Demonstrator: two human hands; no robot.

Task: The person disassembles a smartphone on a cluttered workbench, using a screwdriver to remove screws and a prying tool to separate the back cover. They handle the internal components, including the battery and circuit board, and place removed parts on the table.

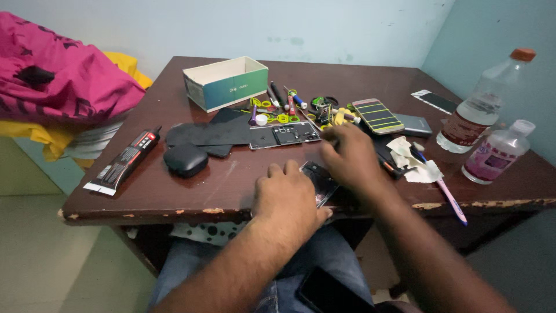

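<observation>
My left hand [288, 198] rests palm down at the table's front edge, its fingers on the near end of a dark glass phone panel [320, 180]. My right hand [351, 157] is blurred just right of the panel, fingers curled; whether it grips anything is hidden. Beyond my hands lies an opened phone body [285, 135] with its insides showing, next to black flat sheets [211, 134].
A dark brown table [191, 191] carries a glue tube [123, 162], black oval case [185, 160], open white-green box [225, 82], small tools and picks [292, 107], striped phone [377, 115], grey phone [414, 124], tissue [412, 160], pen [450, 200], two bottles [482, 110]. Pink cloth [58, 75] lies left.
</observation>
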